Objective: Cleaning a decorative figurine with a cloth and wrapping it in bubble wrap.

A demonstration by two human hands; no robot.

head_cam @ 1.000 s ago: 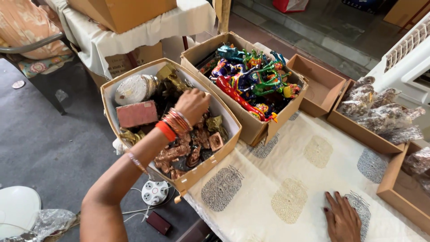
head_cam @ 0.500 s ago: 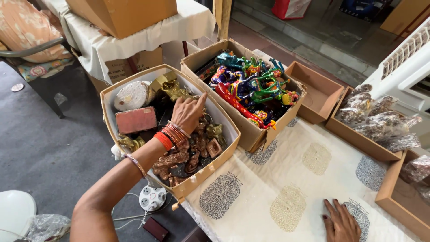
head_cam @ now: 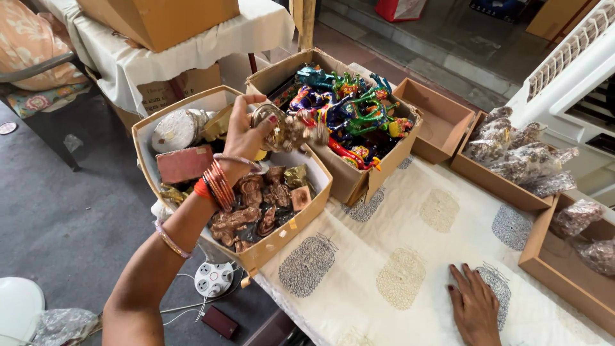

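My left hand (head_cam: 246, 131), with red bangles at the wrist, is raised over a cardboard box (head_cam: 291, 230) of brown and gold figurines and grips a small plastic-wrapped figurine (head_cam: 295, 131), blurred by motion. My right hand (head_cam: 474, 307) rests flat, fingers spread, on the white patterned tablecloth (head_cam: 410, 237). In that box, a round white disc (head_cam: 176, 130) and a reddish flat box (head_cam: 184, 163) lie among the figurines.
A second cardboard box (head_cam: 362, 176) holds brightly coloured toy figures. An empty brown tray (head_cam: 442, 122) and trays of wrapped items (head_cam: 512, 150) line the table's far side. A white power strip (head_cam: 213, 277) lies on the grey floor. A chair (head_cam: 38, 70) stands at left.
My left hand has risen out of the figurine box, lifting a wrapped figurine up and to the right. My right hand has stayed flat on the cloth.
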